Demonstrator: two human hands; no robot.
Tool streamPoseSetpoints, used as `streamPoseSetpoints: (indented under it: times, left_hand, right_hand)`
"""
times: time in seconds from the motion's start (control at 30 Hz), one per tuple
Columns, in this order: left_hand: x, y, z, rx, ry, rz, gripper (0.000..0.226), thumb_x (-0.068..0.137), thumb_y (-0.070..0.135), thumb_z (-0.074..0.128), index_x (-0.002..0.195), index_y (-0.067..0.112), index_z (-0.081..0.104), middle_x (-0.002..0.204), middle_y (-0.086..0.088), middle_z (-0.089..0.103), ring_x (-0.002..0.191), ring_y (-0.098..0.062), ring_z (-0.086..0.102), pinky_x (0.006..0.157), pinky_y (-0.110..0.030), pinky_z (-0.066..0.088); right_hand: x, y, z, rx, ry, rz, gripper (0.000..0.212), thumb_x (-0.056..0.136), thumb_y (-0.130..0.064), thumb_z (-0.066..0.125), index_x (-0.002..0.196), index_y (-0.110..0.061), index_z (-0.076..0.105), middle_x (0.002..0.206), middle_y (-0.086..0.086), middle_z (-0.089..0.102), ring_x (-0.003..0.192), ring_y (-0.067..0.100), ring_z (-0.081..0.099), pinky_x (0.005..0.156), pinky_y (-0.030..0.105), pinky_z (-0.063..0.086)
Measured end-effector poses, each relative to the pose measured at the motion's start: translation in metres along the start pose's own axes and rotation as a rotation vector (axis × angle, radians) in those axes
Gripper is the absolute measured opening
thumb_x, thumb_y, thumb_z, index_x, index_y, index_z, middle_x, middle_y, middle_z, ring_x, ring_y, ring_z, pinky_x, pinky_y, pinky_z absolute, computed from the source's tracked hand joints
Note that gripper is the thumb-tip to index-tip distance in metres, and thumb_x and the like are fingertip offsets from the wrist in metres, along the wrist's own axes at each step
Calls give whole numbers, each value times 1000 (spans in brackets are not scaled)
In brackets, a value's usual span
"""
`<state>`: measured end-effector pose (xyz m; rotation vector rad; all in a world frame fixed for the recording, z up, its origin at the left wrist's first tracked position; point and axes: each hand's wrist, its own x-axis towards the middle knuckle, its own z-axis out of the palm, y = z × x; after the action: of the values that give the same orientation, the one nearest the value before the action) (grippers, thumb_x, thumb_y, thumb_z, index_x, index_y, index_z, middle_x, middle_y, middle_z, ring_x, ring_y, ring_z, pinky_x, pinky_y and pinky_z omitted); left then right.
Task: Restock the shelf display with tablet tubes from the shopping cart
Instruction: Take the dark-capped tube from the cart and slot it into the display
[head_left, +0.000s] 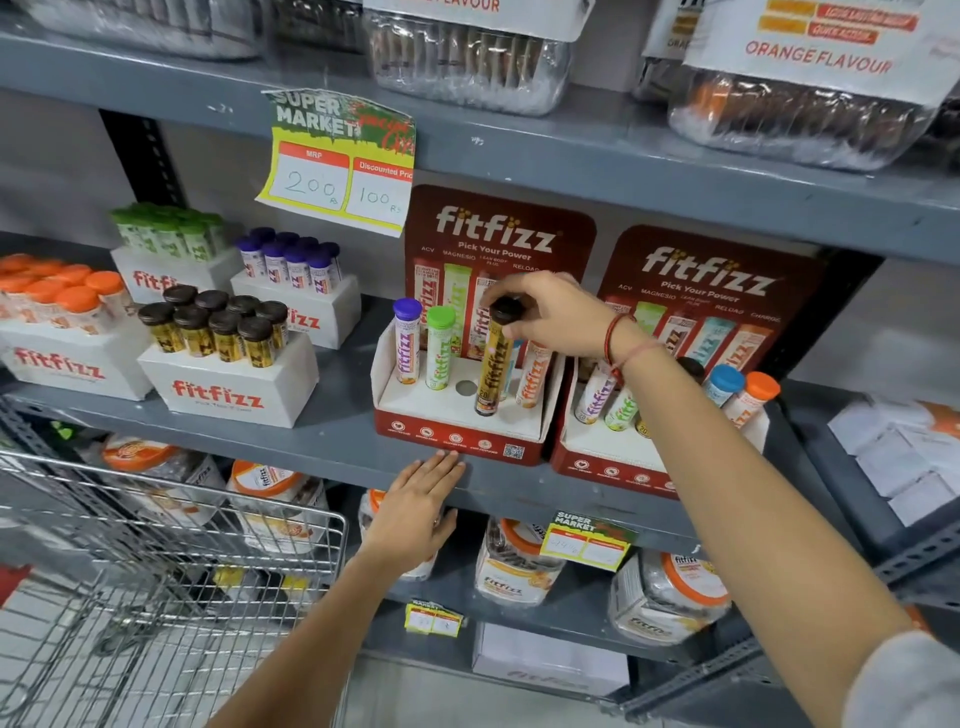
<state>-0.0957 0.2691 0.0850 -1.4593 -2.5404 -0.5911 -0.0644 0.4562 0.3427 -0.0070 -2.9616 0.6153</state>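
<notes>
Under our right hand (545, 312) stands the gold tube (493, 364), its dark cap pinched between thumb and fingertips, its foot already in a front hole of the display (457, 431). Our left hand (415, 509) lies flat and open, holding nothing, its fingertips touching the display's red front lip on the shelf (322, 441). To seat the tube well, we judge it best to keep it upright, press straight down by the cap, and brace the light box with the left hand so it cannot slide back. Just left of the right hand one round hole (466, 387) sits open, with a green tube (439, 348) and a purple tube (406, 340) beyond it. The tubes are slim, glossy plastic cylinders with ribbed caps; the display is folded printed card, likely flimsy. Below the left hand, the wire cart (171, 571) is near.
</notes>
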Motion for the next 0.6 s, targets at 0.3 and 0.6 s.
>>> streamPoseSetpoints:
  times: [0.3, 0.6]
  left_hand:
    - [-1, -1, -2, -21, 6, 11, 58, 86, 24, 56, 139, 13, 35, 147, -7, 37, 137, -23, 30, 112, -39, 6]
    - [-1, -2, 0, -23, -13, 8, 59, 89, 28, 51, 142, 16, 27, 151, -4, 29, 140, -18, 22, 112, -33, 3]
  right_hand:
    - [41, -14, 8, -87, -77, -11, 39, 82, 0, 65, 118, -14, 60, 127, 6, 60, 122, 22, 53, 104, 32, 40]
    - [52, -1, 15, -118, -98, 23, 39, 83, -1, 63, 120, -13, 59, 132, 5, 57, 123, 21, 51, 105, 32, 38]
